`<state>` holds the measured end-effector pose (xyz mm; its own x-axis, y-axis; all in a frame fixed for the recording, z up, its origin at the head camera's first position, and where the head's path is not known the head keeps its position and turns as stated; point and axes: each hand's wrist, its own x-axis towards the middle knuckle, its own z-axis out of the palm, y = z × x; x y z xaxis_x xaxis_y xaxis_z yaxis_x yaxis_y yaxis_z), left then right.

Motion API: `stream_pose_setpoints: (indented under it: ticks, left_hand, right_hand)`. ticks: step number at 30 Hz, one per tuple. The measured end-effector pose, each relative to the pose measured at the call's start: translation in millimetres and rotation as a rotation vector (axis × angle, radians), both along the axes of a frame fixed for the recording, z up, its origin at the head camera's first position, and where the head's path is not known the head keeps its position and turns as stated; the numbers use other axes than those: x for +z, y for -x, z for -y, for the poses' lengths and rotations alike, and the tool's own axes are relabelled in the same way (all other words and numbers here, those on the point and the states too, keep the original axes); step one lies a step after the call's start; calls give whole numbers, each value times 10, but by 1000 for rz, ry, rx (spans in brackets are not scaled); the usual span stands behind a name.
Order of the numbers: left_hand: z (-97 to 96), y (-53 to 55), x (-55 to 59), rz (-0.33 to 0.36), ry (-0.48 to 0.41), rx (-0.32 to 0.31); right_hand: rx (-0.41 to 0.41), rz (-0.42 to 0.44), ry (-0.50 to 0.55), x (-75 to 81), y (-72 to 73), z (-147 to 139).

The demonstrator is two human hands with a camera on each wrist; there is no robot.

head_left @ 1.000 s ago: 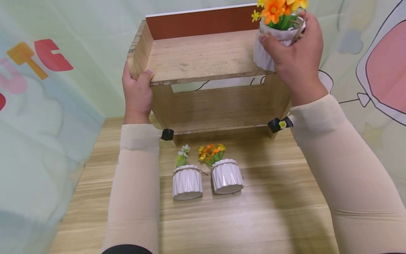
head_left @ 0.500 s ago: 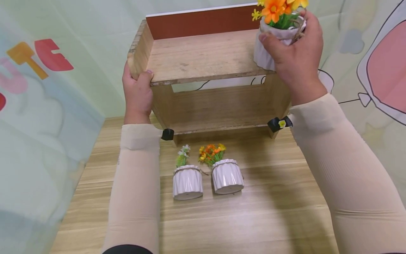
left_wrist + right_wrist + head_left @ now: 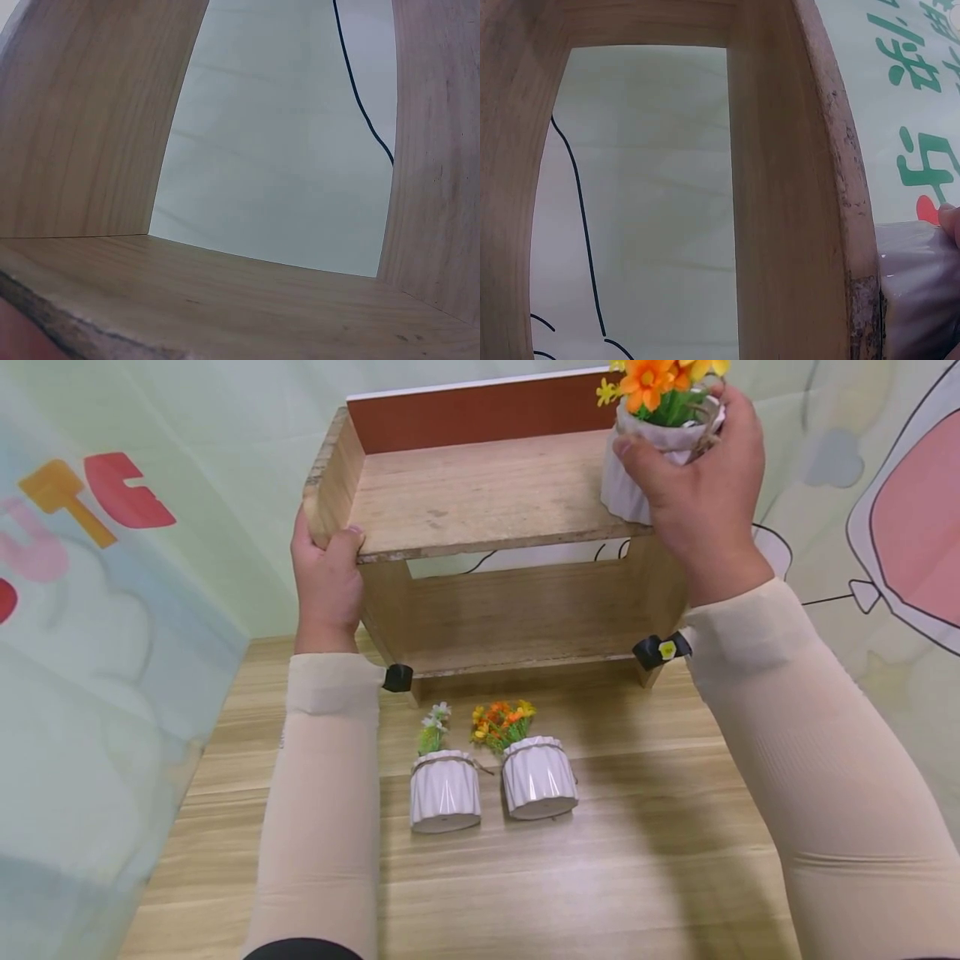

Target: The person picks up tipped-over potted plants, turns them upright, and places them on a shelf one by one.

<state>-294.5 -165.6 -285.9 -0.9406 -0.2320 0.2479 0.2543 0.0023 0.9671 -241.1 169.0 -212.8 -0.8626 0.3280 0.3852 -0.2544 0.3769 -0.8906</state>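
A two-tier wooden shelf (image 3: pixel 480 489) stands on the wood-grain table. My left hand (image 3: pixel 328 581) grips its left side panel, the thumb lying over the front edge of the upper board. At the upper right my right hand (image 3: pixel 705 493) holds a white ribbed flowerpot (image 3: pixel 626 485) by its upper part, thumb in front. Orange and yellow artificial flowers (image 3: pixel 648 385) stick up from it, and twine circles its rim. The pot is upright at the right end of the upper board. In the right wrist view, part of the white pot (image 3: pixel 919 292) shows beyond the board edge.
Two more white pots lie tipped over on the table (image 3: pixel 525 893) before the shelf: one with white flowers (image 3: pixel 445 793), one with orange flowers (image 3: pixel 538 781). A brown back strip (image 3: pixel 480 418) runs behind the upper board. Printed cloth (image 3: pixel 112 652) hangs around the table.
Both hands keep their holds, on the shelf and on the flowerpot. Only a tiny shift of the whole head view shows.
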Motion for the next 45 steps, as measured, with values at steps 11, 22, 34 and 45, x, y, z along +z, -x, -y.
stream_pose_setpoints:
  ticks: [11, 22, 34, 45]
  left_hand:
    - [12, 27, -7, -26, -11, -1]
    - [14, 35, -9, -32, -15, 3]
    - [13, 39, -11, -33, -20, 7]
    - [0, 21, 37, -14, -9, 5]
  right_hand:
    - [-2, 9, -3, -11, 36, -18]
    - [9, 7, 7, -31, 91, -40]
    - [12, 33, 15, -20, 107, -45]
    - [8, 63, 19, 19, 103, -47]
